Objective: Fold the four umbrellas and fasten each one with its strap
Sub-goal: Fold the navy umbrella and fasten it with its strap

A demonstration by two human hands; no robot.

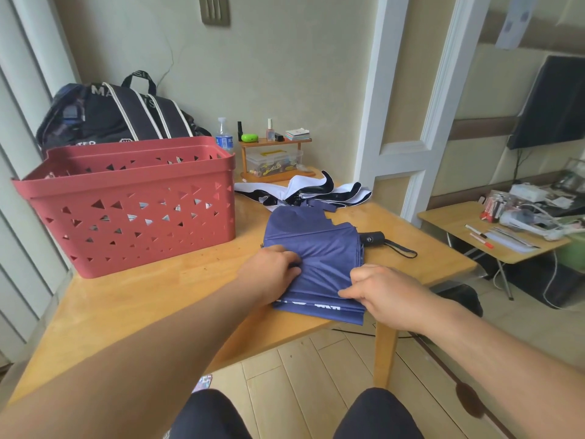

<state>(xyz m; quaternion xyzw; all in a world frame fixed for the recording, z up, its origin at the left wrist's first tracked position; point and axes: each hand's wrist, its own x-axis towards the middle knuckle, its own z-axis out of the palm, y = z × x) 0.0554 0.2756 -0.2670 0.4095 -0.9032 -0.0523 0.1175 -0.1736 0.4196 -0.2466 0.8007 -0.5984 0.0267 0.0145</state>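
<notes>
Head view: you are sitting at a wood table point(158, 299), looking down at your two bare arms. A blue umbrella point(316, 258) lies flat on the table, near its right edge. Its cloth is gathered in flat layers, and the near edge shows some white letters. Its black handle point(373, 239) sticks out to the right, and a thin black loop point(403, 250) trails from it on the table.

Your left hand point(272, 270) rests on the left side of the blue umbrella. Its fingers are bent and pinch a fold of the blue cloth. Your right hand point(383, 291) is on the near right part of the umbrella. Its fingers are curled and its thumb points left, and it grips the stacked cloth layers at that edge.

Just behind the blue umbrella lies a white umbrella point(304, 190) with black trim. It is spread loose and not folded. The two umbrellas touch or nearly touch; you cannot tell which.

A big red basket point(126, 201) with small triangle holes stands on the left side of the table. Behind it is a dark bag point(117, 112) with pale stripes. At the far side of the table stands a small wood shelf point(275, 156) with little bottles on top and a clear box under it. A water bottle point(224, 136) stands just left of the shelf.

Far to the right is a low table point(474, 226) with pens and other small stuff on it.
</notes>
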